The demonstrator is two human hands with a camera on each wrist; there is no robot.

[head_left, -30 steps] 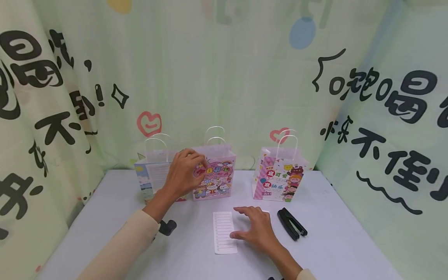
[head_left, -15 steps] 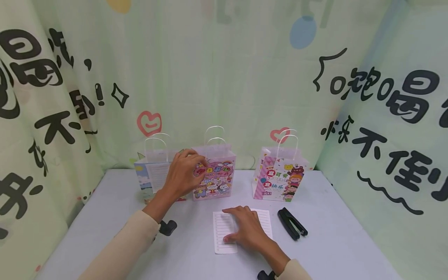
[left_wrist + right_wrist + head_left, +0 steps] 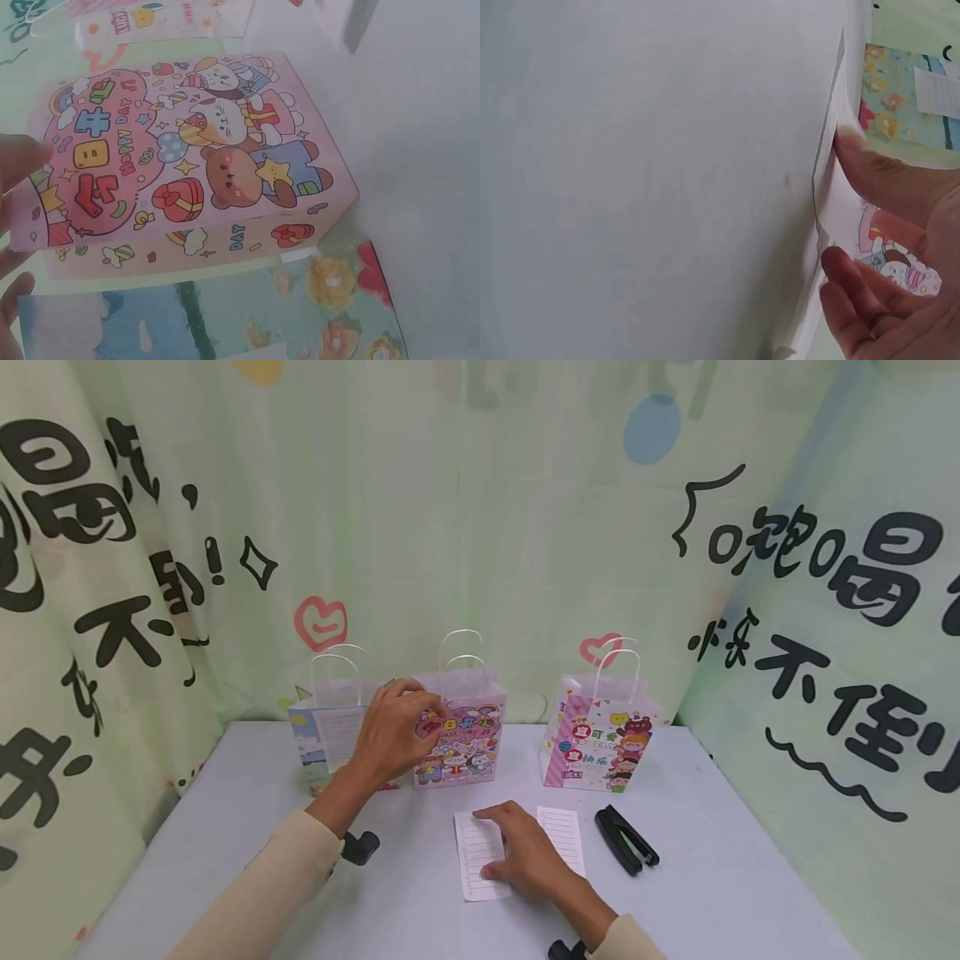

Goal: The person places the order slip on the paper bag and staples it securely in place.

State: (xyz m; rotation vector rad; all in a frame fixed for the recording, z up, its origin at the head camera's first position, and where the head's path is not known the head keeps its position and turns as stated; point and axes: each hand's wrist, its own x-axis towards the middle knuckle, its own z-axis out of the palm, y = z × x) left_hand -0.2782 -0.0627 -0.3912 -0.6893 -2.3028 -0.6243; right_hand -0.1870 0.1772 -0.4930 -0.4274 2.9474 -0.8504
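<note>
My left hand (image 3: 393, 731) pinches the upper left edge of a pink cartoon gift bag (image 3: 472, 747); in the left wrist view the thumb (image 3: 22, 159) lies on its printed front. On the table, my right hand (image 3: 528, 852) holds a white lined paper slip (image 3: 474, 860), index finger near the top edge and thumb lower down. The right wrist view shows the thumb (image 3: 870, 161) against this slip (image 3: 847, 187), whose edge bows slightly off the table. A second lined slip (image 3: 564, 837) lies behind the right hand, partly hidden by it.
A black stapler (image 3: 627, 841) lies at the right. At the back left stands a blue floral gift bag (image 3: 306, 752) with a lined slip (image 3: 337, 735) on its front. Another cartoon gift bag (image 3: 596, 747) stands at the back right. Printed curtains (image 3: 510, 527) surround the table.
My right hand has moved left onto the nearer-left slip, uncovering the second one. That slip has shifted and turned slightly. My left hand stays on the pink bag.
</note>
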